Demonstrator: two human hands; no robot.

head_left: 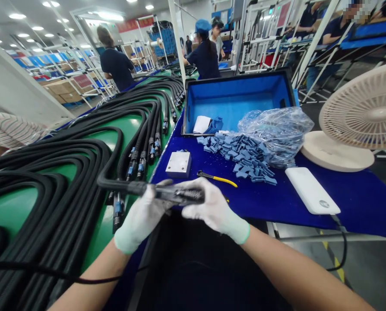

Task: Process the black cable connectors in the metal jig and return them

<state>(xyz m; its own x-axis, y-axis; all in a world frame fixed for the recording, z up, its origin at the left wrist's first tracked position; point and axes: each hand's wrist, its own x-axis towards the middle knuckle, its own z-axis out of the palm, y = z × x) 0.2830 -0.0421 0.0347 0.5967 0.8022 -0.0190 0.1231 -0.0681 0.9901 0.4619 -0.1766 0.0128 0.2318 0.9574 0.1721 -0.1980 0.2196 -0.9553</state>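
Gloved left hand point(141, 219) and right hand point(215, 209) both clench a black hose point(121, 186) near its ribbed end, 2 grips side by side. The hose lies crosswise, running from the green bench point(18, 207) rightward over a blue mat point(296, 203); the right hand is nearer the end.
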